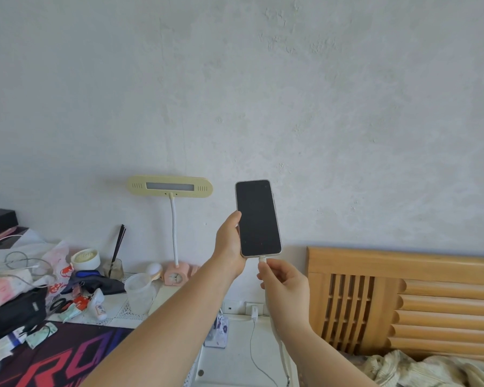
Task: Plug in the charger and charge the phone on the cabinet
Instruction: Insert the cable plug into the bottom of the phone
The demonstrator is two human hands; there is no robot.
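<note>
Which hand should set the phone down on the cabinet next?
Left. The left hand already grips the phone by its side, while the right hand only pinches the cable plug at its bottom.

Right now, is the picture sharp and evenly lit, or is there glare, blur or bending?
Head view: soft, even daylight, no hard shadows; the phone screen is dark, without glare; the left hand and right hand look sharp; the wide lens bends the headboard and stretches the forearms near the bottom edge.

Cluttered desk (140,311) (clock (174,275), cup (139,293))
</note>
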